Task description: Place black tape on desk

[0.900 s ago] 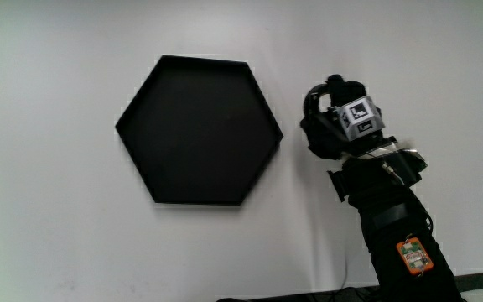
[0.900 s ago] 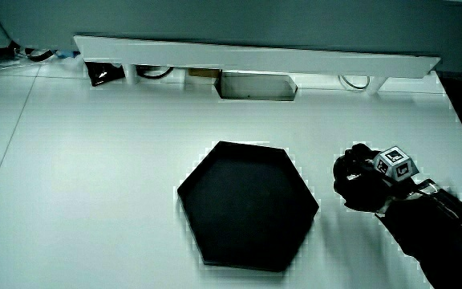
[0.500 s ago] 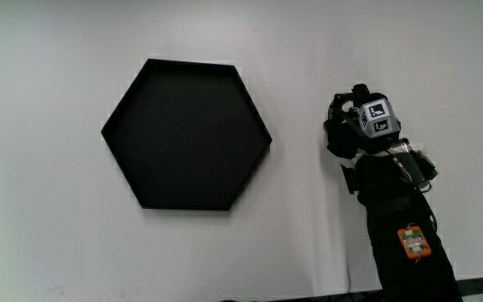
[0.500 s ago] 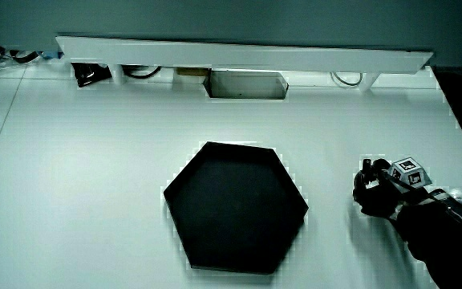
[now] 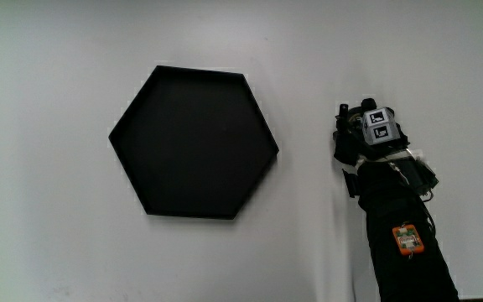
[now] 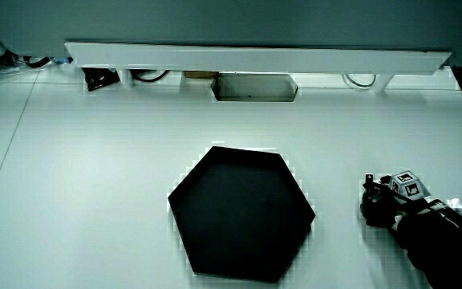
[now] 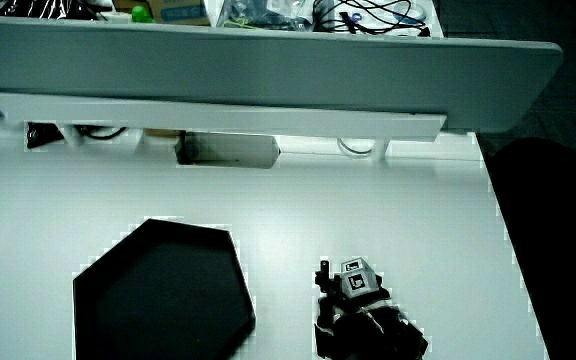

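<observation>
The gloved hand rests low on the white table beside the black hexagonal tray, a short gap away from the tray's nearest corner. Its fingers curl down around the black tape. The tape merges with the black glove and only its dark edge shows at the fingertips, touching or nearly touching the table. The patterned cube sits on the hand's back. Both side views show the hand beside the tray, which holds nothing.
A low white partition runs along the table's edge farthest from the person, with cables and clutter above it in a side view. The black-sleeved forearm carries an orange tag. The table's side edge lies near the hand.
The hand has moved a little away from the tray and dropped toward the table. The tape ring, earlier plainly seen in the fingers, now sits low under them.
</observation>
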Action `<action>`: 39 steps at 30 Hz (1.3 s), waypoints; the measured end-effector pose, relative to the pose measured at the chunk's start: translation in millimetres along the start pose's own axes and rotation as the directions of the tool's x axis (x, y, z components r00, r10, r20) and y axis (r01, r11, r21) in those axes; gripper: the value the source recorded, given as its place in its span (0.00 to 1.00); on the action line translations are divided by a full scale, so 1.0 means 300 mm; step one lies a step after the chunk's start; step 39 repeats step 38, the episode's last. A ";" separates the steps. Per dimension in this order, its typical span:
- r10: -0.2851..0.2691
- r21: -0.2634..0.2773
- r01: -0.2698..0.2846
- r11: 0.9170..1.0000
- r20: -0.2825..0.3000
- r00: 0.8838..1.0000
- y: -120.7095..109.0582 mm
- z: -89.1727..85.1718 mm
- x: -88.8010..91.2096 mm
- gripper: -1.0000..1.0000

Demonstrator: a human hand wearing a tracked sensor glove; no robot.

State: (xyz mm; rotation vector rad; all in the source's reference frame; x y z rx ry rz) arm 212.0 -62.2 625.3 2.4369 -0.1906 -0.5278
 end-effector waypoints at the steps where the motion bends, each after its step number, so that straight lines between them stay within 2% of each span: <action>1: 0.002 -0.004 -0.002 1.000 0.003 1.000 0.005 -0.005 0.000 0.50; 4: -0.001 -0.014 0.001 1.000 0.006 1.000 0.008 -0.011 -0.004 0.50; 5: -0.008 0.006 0.007 1.000 0.010 1.000 -0.003 0.002 -0.006 0.50; 6: 0.005 -0.020 -0.005 1.000 0.012 1.000 0.009 -0.011 -0.009 0.50; 7: -0.006 -0.009 0.006 1.000 0.011 1.000 0.001 0.003 -0.010 0.50; 8: 0.008 -0.012 -0.008 1.000 -0.002 1.000 0.007 0.001 -0.015 0.50; 11: 0.031 -0.098 -0.032 0.995 -0.009 0.999 0.038 -0.027 -0.034 0.42; 12: 0.027 -0.086 -0.028 0.996 -0.015 1.000 0.024 -0.010 -0.037 0.40; 13: 0.028 -0.111 -0.029 0.993 -0.015 1.000 0.037 -0.030 -0.038 0.38; 14: 0.046 -0.111 -0.048 0.993 -0.020 0.999 0.036 -0.031 -0.038 0.35; 15: 0.041 -0.153 -0.045 0.987 -0.024 0.999 0.049 -0.053 -0.036 0.33; 16: 0.049 -0.116 -0.051 0.992 -0.021 0.999 0.032 -0.035 -0.035 0.30; 17: 0.051 -0.138 -0.054 0.989 -0.029 0.998 0.034 -0.041 -0.032 0.28; 20: 0.065 -0.133 -0.074 0.988 -0.074 0.995 0.029 -0.055 -0.026 0.20; 21: 0.054 -0.124 -0.063 0.990 -0.081 0.995 0.023 -0.055 -0.024 0.18; 25: 0.075 -0.072 -0.085 0.994 -0.126 0.989 -0.006 -0.063 -0.029 0.07; 27: 0.084 -0.058 -0.094 0.994 -0.163 0.983 -0.013 -0.096 -0.026 0.03; 28: 0.063 -0.029 -0.069 0.997 -0.174 0.983 -0.025 -0.105 -0.021 0.00; 29: 0.074 0.007 -0.075 0.997 -0.184 0.980 -0.047 -0.103 -0.016 0.00; 30: 0.036 0.031 -0.030 0.999 -0.184 0.982 -0.043 -0.133 -0.009 0.00; 31: 0.032 0.007 -0.032 0.999 -0.179 0.983 -0.041 -0.162 -0.002 0.00; 33: 0.066 0.008 -0.066 0.998 -0.237 0.969 -0.057 -0.189 0.019 0.00; 34: 0.094 0.066 -0.080 0.995 -0.250 0.964 -0.088 -0.166 0.027 0.00; 35: 0.083 0.045 -0.074 0.996 -0.254 0.964 -0.080 -0.202 0.036 0.00; 37: 0.096 0.073 -0.077 0.994 -0.305 0.948 -0.105 -0.216 0.056 0.00; 38: 0.109 0.107 -0.079 0.991 -0.310 0.945 -0.136 -0.194 0.060 0.00; 39: 0.109 0.107 -0.079 0.991 -0.310 0.945 -0.136 -0.194 0.060 0.00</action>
